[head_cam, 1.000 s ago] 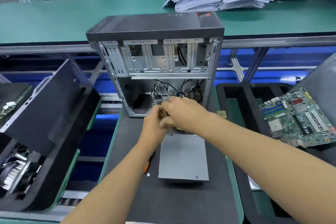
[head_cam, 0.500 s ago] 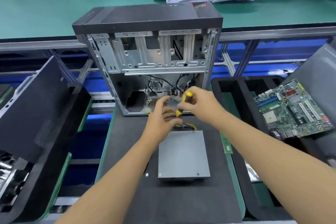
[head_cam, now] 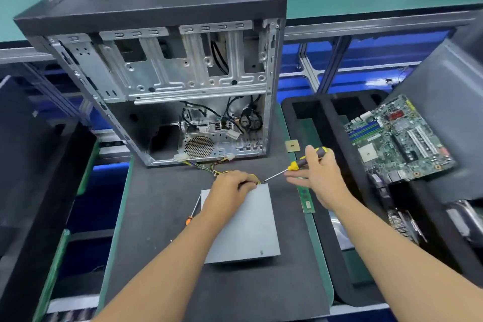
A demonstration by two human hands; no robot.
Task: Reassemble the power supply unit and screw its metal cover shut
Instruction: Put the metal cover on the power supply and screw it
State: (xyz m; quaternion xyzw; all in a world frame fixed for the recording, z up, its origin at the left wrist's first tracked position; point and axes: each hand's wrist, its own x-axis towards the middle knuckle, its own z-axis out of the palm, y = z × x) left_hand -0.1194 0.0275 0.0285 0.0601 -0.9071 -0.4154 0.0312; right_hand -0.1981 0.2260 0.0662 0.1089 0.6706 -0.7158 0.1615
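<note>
Progress, as judged from the present view: the metal cover is already seated on the power supply unit, which lies flat on the dark bench in front of the open computer case. One screw head can be made out at the near right corner of the cover. Whether the other corners are screwed cannot be told. The far right corner appears to be the one in hand, so screwing is judged to be under way, not finished.

Left to right:

- A second, orange-handled screwdriver is seen lying on the bench just beside the left edge of the cover, untouched.
- The left hand is laid over the far left part of the cover, fingers curled over the far edge next to the yellow wires that run from the unit toward the case. The unit seems to be steadied by it; whether a screw is pinched there is hidden.
- The cover's far right corner lies just beside the left fingertips, with the tip of the yellow-and-black screwdriver brought close to it, seemingly not yet seated.
- The right hand is held to the right of the unit and slightly beyond it; the handle is gripped by thumb and upper fingers, the lower fingers extended.
- A memory stick lies under the right hand, at the bench edge.
</note>
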